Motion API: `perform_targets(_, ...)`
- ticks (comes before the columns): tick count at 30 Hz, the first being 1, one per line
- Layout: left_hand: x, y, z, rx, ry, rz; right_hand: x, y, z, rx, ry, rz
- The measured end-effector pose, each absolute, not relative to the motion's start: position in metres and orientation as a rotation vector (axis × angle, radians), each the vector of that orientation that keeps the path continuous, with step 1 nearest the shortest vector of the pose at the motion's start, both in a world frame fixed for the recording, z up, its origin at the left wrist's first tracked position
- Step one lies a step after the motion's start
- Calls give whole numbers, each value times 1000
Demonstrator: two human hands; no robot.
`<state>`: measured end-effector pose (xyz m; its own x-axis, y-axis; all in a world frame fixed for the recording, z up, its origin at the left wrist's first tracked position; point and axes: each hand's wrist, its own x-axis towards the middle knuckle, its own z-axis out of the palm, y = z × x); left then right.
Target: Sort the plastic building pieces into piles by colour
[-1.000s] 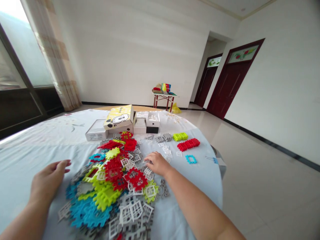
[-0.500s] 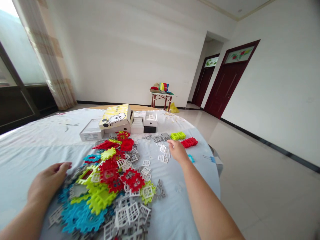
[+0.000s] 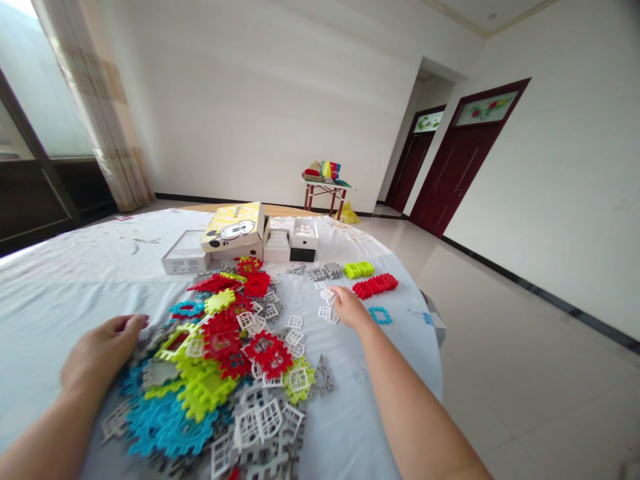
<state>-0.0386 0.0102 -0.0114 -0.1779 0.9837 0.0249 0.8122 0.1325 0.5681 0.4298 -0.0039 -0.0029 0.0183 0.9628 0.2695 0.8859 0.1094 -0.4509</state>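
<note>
My left hand (image 3: pixel 105 352) rests at the left edge of a heap of plastic interlocking pieces, its fingers curled and the thumb close to the index finger. Nothing shows in it. My right hand (image 3: pixel 351 311) is closed at the fingertips on a white window piece (image 3: pixel 327 294) in a small group at the right. The heap holds red pieces (image 3: pixel 220 340), lime green pieces (image 3: pixel 205 390), blue pieces (image 3: pixel 167 427), grey pieces and white lattice windows (image 3: pixel 247 427). A blue square frame (image 3: pixel 380 316) lies right of my right hand.
Beyond my right hand are a red row (image 3: pixel 375 286), a lime green stack (image 3: pixel 359 269) and grey pieces (image 3: pixel 325 271). A yellow cartoon box (image 3: pixel 235 227), a white tray (image 3: pixel 186 253) and small boxes (image 3: pixel 303 240) stand behind the heap. The round table's edge curves at right.
My right hand has drawn slightly back and left, down to the white window pieces, uncovering the blue frame and more of the red row. My left hand stays beside the heap. The view has shifted slightly.
</note>
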Motion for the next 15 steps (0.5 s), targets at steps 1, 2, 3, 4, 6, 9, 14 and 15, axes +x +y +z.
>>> perform_targets(1,-35,8,-8,1666,2183,712,427,-3,-2,-1728,-1869,182)
perform_targets(2,-31,7,-4,1603,2278,747,423,-4,-1,-1665,-1853,157)
perform_targets(3,-28,5,-1,1568,2325,763,418,-4,0,-1609,-1844,134)
perform_targets(4,-25,3,3,1571,2319,753,412,-6,2,-1557,-1853,123)
perform_targets(6,-20,2,8,1556,2329,716,397,-10,5,-1459,-1938,152)
perform_targets(9,-17,2,12,1547,2363,642,376,-17,7,-1393,-2146,223)
perform_targets(14,-19,7,12,1482,2409,537,363,-22,5,-1583,-2251,213)
perform_targets(15,-19,8,11,1489,2407,537,363,-22,5,-1590,-2243,222)
